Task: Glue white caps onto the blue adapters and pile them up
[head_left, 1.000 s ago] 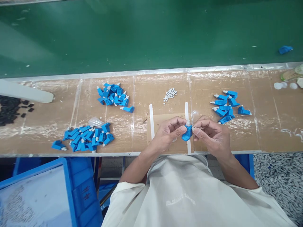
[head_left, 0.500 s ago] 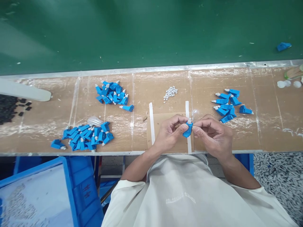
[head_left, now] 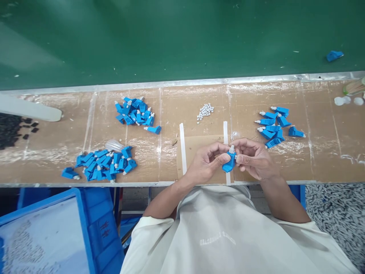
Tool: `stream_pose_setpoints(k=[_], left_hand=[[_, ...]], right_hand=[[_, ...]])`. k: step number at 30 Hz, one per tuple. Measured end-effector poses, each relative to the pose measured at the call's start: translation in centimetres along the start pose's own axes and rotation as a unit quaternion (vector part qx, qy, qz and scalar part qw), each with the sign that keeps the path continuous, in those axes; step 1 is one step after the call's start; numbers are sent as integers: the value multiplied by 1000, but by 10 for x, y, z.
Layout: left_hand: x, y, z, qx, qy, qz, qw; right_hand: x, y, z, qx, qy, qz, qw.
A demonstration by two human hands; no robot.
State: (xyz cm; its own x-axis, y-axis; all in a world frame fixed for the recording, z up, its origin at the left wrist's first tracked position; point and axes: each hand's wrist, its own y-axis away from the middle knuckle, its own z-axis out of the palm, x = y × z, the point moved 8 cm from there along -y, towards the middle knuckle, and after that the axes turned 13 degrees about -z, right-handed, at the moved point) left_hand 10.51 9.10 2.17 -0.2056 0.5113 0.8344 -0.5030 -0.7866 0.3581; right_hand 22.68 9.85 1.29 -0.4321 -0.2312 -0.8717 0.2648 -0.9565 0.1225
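Note:
A blue plastic part (head_left: 229, 163) with a white tip pointing away from me is pinched between the thumb and fingers of my left hand (head_left: 208, 161), above the taped cardboard pad (head_left: 196, 141). My right hand (head_left: 254, 158) is at the part's right side, thumb and fingertips pressed together against it. Whatever sits between those right fingertips is too small and covered to make out. Beyond my hands lies a little heap of small white pieces (head_left: 205, 110).
Similar blue parts lie in a right group (head_left: 270, 127), a far-left pile (head_left: 135, 112) and a near-left pile (head_left: 99, 163). Black pieces (head_left: 10, 131) are at the left end. A blue bin (head_left: 97, 228) stands below the table edge. One blue part (head_left: 335, 56) rests on the green surface (head_left: 182, 42).
Both hands have shifted slightly right and nearer to me with the blue part. The part is now turned more upright, and the right fingers sit closer around its side.

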Motion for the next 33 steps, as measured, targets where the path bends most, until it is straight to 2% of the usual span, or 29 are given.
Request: stream_pose_setpoints(k=[4,13,21,27,30,33], left_hand=[[1,1,-2,12,-12,14,1000],[6,10,-2,52,-56,40,996],[5,4,-1,36,-57,34,997],[9,13,1,57,-103,98,988],[16,15,4,36,-145,145,978],[22,15,7,5,-166,183,969]], right_hand=[[9,3,2,-13,-14,31,999],[12,5,4,-7,-35,36,999],[15,5,-1,2,-15,37,999],[4,6,8,-9,-15,-31,999],[-6,6,10,-50,8,-62,997],[-12,6,10,-90,42,-62,993]])
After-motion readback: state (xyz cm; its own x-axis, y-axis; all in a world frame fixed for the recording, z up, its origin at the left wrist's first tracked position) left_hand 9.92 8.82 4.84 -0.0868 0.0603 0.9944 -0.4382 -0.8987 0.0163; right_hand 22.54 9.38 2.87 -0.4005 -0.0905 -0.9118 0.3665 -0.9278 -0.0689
